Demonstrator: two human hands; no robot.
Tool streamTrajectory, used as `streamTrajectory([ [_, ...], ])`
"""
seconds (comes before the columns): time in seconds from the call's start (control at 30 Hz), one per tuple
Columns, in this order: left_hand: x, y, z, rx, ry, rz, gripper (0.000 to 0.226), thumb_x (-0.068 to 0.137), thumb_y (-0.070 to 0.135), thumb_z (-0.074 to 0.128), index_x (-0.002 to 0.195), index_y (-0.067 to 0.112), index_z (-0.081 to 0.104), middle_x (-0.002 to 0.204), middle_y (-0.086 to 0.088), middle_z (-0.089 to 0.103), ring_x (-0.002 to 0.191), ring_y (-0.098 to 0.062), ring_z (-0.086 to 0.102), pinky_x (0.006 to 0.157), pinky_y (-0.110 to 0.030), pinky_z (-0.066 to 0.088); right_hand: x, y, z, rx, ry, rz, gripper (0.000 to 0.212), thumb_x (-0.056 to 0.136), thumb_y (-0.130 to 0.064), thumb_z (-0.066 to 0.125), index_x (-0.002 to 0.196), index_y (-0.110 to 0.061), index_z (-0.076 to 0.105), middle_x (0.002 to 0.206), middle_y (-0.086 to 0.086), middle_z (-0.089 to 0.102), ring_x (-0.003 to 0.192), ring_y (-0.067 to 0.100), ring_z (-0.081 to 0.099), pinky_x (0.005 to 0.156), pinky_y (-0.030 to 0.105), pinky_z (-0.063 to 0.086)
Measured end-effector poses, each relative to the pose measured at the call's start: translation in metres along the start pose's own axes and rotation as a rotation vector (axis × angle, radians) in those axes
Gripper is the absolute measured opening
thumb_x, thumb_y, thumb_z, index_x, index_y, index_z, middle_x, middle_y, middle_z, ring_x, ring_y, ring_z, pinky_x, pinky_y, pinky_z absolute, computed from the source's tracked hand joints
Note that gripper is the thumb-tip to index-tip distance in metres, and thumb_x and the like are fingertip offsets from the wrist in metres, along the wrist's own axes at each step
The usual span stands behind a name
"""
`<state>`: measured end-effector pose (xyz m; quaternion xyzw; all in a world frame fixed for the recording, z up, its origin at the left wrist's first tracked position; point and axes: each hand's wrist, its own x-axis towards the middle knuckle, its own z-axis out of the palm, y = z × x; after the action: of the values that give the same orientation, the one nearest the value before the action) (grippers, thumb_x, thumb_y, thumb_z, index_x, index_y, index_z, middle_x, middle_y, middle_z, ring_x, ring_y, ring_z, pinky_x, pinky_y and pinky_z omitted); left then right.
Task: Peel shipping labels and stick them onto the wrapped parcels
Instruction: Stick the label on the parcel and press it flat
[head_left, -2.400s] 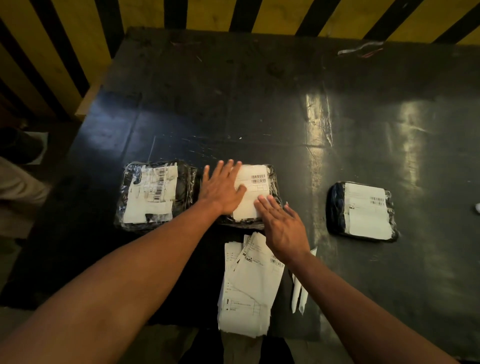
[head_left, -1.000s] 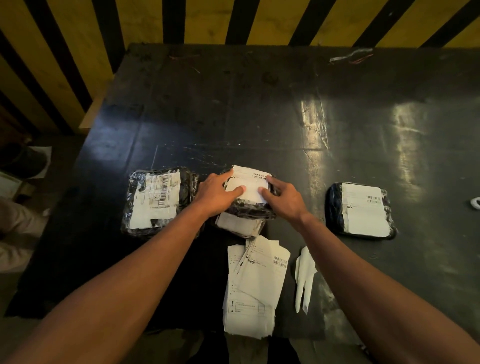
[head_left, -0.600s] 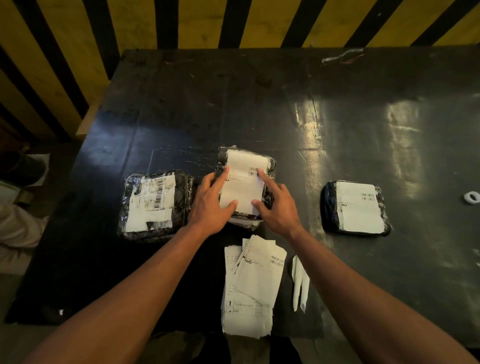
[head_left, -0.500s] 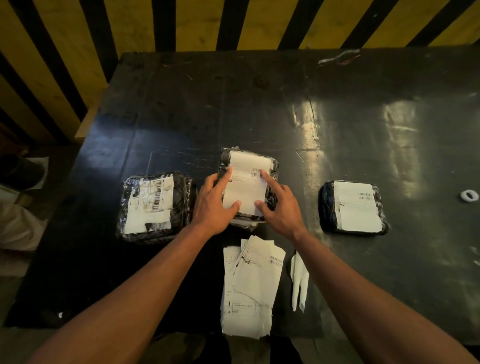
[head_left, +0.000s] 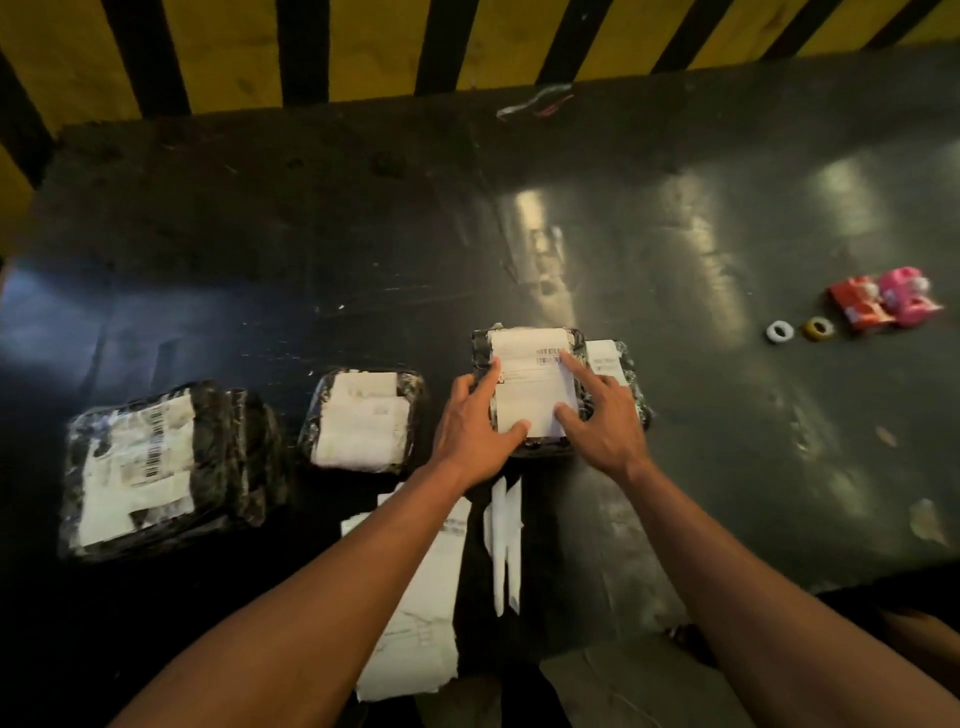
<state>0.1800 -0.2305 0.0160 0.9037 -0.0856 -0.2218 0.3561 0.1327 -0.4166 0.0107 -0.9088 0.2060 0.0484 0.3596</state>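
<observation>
A black plastic-wrapped parcel with a white barcode label sits at the table's middle. My left hand grips its left side, thumb across the label's lower edge. My right hand holds its right side, forefinger on the barcode. This parcel overlaps a second labelled parcel, which is mostly hidden behind it and my right hand. To the left lie a smaller labelled parcel and a large parcel with several labels. A stack of label sheets lies at the near edge, partly under my left forearm.
White peeled backing strips lie beside the label stack. At the right of the dark table are a white ring, a yellow ring and red and pink packets. A wire scrap lies at the far edge, below a yellow-black striped wall.
Both hands lifted the labelled parcel off the one beneath it and carried it right, against the right-hand parcel. The lower parcel now lies uncovered. The view swung right, showing rings and packets.
</observation>
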Motion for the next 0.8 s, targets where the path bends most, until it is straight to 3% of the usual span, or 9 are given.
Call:
streamTrajectory([
  [0.27,0.037,0.056,0.055,-0.020,-0.090,0.042,0.094,0.091,0.030,0.077,0.164,0.028,0.016,0.160,-0.005,0.026,0.148,-0.026,0.034,0.121,-0.045,0.035,0.040,0.055,-0.048,-0.015,0.021,0.099,0.069,0.093,-0.028,0.063,0.155,-0.043,0.038,0.144,0.014,0.053,0.136,0.036,0.041,0.115,0.051,0.038],
  [0.4,0.051,0.062,0.068,-0.024,-0.106,0.032,0.091,0.092,0.026,0.076,0.163,0.029,0.021,0.160,-0.005,0.025,0.149,-0.026,0.034,0.120,-0.045,0.036,0.056,0.071,-0.051,-0.018,-0.061,0.131,0.069,0.095,-0.029,0.060,0.157,-0.041,0.034,0.152,0.014,0.049,0.141,0.039,0.039,0.119,0.054,0.035],
  [0.57,0.049,0.050,0.066,-0.035,-0.070,0.048,0.089,0.090,0.031,0.078,0.161,0.034,0.025,0.158,-0.003,0.030,0.145,-0.026,0.039,0.117,-0.047,0.041,0.056,0.074,-0.046,-0.081,-0.111,0.089,0.079,0.082,-0.052,0.046,0.159,-0.045,0.027,0.167,0.015,0.025,0.154,0.039,0.020,0.122,0.057,0.024],
  [0.63,0.040,0.039,0.057,-0.037,-0.049,0.058,0.089,0.089,0.034,0.078,0.161,0.036,0.025,0.155,-0.002,0.033,0.139,-0.025,0.046,0.114,-0.047,0.046,0.045,0.065,-0.043,-0.103,-0.043,0.079,0.073,0.090,-0.044,0.056,0.158,-0.041,0.032,0.169,0.014,0.019,0.154,0.038,0.017,0.122,0.057,0.026],
  [0.73,0.019,0.012,0.035,-0.062,-0.006,0.067,0.079,0.091,0.034,0.076,0.158,0.038,0.033,0.150,0.003,0.036,0.131,-0.019,0.052,0.108,-0.045,0.052,0.018,0.045,-0.034,-0.146,0.180,-0.038,0.061,0.092,-0.032,0.063,0.150,-0.030,0.048,0.161,0.013,0.034,0.145,0.035,0.031,0.115,0.052,0.036],
  [0.8,-0.002,-0.011,0.018,-0.068,0.039,0.055,0.069,0.093,0.031,0.074,0.154,0.037,0.042,0.146,0.005,0.040,0.126,-0.013,0.054,0.104,-0.037,0.054,-0.001,0.034,-0.021,-0.170,0.270,-0.136,0.054,0.088,-0.030,0.063,0.142,-0.026,0.057,0.151,0.011,0.045,0.139,0.033,0.039,0.110,0.049,0.038],
])
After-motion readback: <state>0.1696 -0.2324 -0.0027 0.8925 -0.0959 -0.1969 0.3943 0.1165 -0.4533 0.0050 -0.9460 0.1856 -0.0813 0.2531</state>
